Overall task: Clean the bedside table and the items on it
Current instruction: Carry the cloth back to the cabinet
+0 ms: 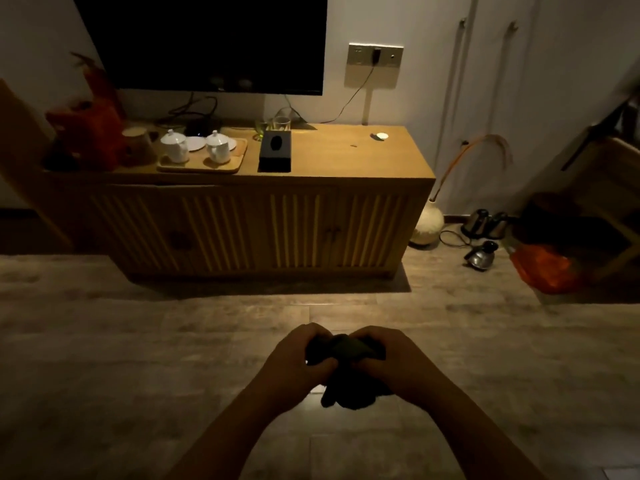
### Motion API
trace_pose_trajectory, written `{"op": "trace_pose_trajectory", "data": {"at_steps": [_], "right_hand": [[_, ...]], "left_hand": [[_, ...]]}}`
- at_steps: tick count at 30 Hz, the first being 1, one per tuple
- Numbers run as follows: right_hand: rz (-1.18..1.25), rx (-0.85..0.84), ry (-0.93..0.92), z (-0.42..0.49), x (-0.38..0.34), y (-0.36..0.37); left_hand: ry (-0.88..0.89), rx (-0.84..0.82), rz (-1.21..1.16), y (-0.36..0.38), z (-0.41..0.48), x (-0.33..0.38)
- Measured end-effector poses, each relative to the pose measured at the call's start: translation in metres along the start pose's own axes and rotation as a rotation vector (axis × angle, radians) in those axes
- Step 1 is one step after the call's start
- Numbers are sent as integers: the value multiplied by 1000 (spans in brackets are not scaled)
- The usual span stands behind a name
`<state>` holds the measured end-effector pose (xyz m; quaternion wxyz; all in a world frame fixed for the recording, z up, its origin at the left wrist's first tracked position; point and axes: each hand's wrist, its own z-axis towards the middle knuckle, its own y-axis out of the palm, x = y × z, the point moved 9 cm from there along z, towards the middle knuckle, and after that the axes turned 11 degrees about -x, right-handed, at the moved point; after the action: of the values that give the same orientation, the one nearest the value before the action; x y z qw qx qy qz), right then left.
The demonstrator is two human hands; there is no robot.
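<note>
In the dim head view both hands grip one dark cloth [346, 396] over the floor, well in front of the cabinet. My left hand [299, 358] closes on its left part and my right hand [391, 358] on its right part, and a bunch of cloth hangs below them. A wooden cabinet [346, 157] stands ahead against the wall. On it are a wooden tray [239, 157] with two white lidded cups [175, 145] [218, 146], a black tissue box [274, 150], a glass [281, 123] and a small white disc [381, 135].
A dark television [207, 39] hangs above the cabinet, with cables behind. Red plush items [90, 129] sit at its left end. On the floor to the right stand a pale vase [427, 225], metal kettles [483, 233], an orange bag [543, 268] and a wooden stool [609, 188].
</note>
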<state>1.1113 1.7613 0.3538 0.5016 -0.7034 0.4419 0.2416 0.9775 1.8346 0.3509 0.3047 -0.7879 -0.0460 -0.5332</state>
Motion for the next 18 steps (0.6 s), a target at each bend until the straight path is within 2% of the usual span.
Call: {"op": "trace_pose_trajectory", "data": {"at_steps": [7,11,14,18], "right_hand": [[58,49,-2,156,31,-127],[112,-52,-66,255,53,-211],[106,-58,-82,313,50,-270],[-50,48,-34,398,35,-346]], "left_hand": [[1,-123,17,-60,206,12],[-13,-142,-15,-94,336,16],[-44,-129,-140,-121,407,24],[-160,-97,-417,-151,493,20]]}}
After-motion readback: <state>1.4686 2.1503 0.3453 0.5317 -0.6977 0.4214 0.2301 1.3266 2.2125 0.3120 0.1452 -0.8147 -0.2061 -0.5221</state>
